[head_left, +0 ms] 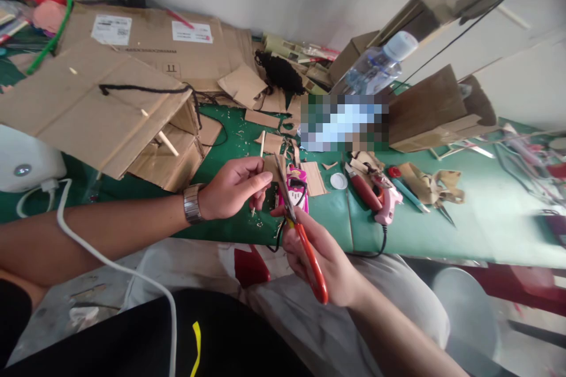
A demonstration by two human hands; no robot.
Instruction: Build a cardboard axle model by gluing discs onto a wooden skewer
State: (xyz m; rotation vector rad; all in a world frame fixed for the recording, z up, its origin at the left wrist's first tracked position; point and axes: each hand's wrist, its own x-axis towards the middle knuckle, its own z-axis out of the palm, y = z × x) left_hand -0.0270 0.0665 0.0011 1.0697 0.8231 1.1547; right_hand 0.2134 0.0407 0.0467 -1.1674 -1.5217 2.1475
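My left hand [234, 188], with a metal watch on the wrist, pinches a small piece of cardboard [273, 166] between thumb and fingers. In my right hand [321, 247] is a pair of scissors [305, 256] with orange-red handles. Their blades point up and away, beside the right edge of the cardboard piece. A thin wooden stick [263, 142] shows above and below my left hand; whether it is held or lies behind cannot be told. Beneath the blades lies a pink and white object [298, 188] with a black cord.
Cardboard scraps [316, 178] litter the green table [327, 218]. To the right lie a pink glue gun [389, 203] and a red-handled tool [363, 187]. A cardboard house [92, 100] stands left, a water bottle [371, 73] behind. A white cable [115, 265] crosses my left arm.
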